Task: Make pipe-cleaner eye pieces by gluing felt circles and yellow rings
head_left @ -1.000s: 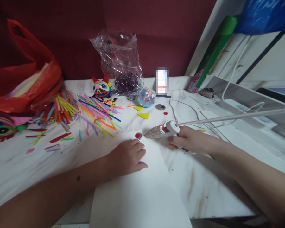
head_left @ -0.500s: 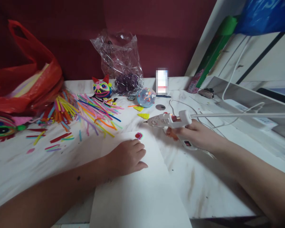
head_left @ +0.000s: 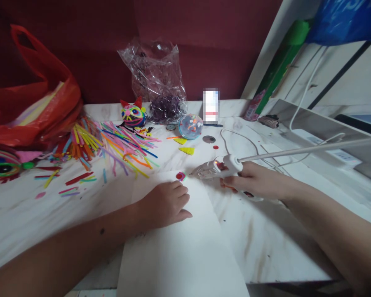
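Observation:
My right hand (head_left: 256,181) is closed around a white hot glue gun (head_left: 218,168), its nozzle pointing left and down at a small round red and pink piece (head_left: 180,176) on a white sheet of paper (head_left: 179,247). A long glue stick juts from the back of the gun toward the right. My left hand (head_left: 166,205) rests on the paper just below the small piece, its fingers loosely curled and pressing the sheet down; nothing shows in them.
On the white marble table (head_left: 266,239) lie a heap of coloured strips (head_left: 111,144), a colourful cat-face ball (head_left: 132,115), a clear bag (head_left: 157,82), a glittery dome (head_left: 190,126), yellow triangles (head_left: 187,150) and a white cord (head_left: 250,144). A red plastic bag (head_left: 34,107) sits left.
The glue gun was lifted up and right half a second ago; now my right hand has lowered it back to the small round piece. My left hand has stayed put.

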A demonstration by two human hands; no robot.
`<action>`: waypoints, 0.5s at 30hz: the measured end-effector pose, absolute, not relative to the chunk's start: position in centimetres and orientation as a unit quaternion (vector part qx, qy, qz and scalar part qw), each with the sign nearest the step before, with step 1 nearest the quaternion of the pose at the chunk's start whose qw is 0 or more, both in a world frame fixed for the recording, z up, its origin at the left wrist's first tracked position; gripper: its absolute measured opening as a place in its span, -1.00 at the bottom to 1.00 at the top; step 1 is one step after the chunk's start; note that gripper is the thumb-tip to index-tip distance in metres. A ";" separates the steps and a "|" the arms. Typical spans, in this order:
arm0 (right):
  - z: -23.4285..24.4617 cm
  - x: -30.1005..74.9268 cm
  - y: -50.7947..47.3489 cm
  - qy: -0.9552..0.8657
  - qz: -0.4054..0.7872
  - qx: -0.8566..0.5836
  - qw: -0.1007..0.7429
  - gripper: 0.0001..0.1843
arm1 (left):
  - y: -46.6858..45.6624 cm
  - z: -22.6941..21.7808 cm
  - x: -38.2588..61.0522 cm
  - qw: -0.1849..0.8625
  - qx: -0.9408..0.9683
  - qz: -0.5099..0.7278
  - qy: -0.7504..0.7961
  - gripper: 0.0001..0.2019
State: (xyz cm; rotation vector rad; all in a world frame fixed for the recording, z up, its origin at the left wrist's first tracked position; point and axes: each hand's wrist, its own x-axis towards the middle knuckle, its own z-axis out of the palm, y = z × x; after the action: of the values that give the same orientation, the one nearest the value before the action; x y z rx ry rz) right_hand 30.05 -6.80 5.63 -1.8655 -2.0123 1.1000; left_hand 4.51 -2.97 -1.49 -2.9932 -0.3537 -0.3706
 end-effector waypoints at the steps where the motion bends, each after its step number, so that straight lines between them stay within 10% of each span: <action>1: 5.6 29.9 -6.8 -0.674 0.375 -0.630 0.089 -0.66 | -3.0 -1.5 4.5 0.052 -0.984 -0.121 -0.117 -0.75; 15: 4.3 29.2 -6.7 -0.672 0.419 -0.605 0.082 -0.72 | -2.9 -1.6 4.5 0.054 -0.985 -0.121 -0.113 -0.74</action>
State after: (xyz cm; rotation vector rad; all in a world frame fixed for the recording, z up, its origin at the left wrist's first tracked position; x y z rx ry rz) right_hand 29.16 -6.66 4.29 -1.8065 -2.0092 1.2520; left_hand 4.52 -2.94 -1.57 -2.9911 -0.3437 -0.3670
